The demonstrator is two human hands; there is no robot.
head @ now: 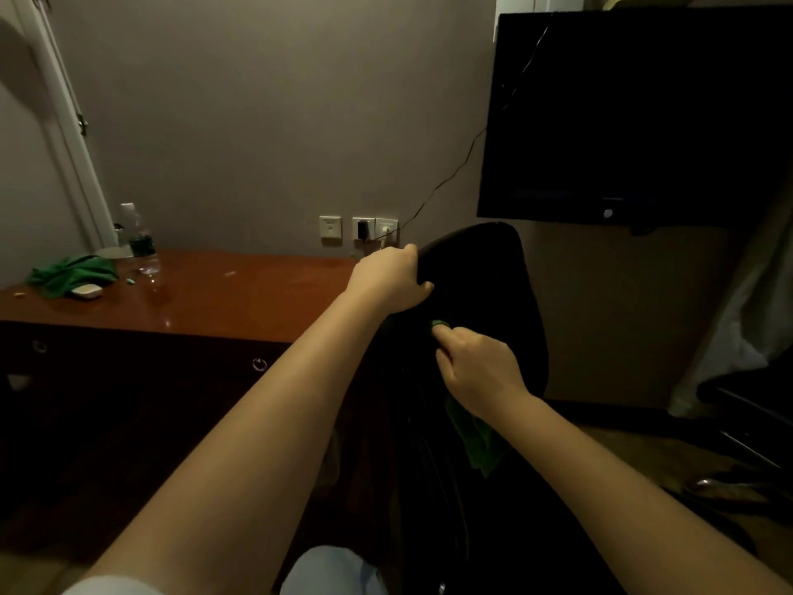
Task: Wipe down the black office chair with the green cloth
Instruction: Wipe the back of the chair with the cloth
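Here the left hand (392, 277) grips the chair (493, 268); right hand (476, 369) presses the green cloth (476, 440).

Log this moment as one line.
step: wiping | left hand: grips office chair top edge | right hand: holds green cloth against chair back

The chair (485, 272) back stands just beside the desk's (240, 302) right end. A television (635, 122) hangs close above its top right, and a cable (450, 173) slants from the sockets (358, 229) past its top left. The left hand (392, 279) grips the top left edge. The right hand (476, 371), holding the cloth (476, 440), covers the middle. The back's right side lies open.
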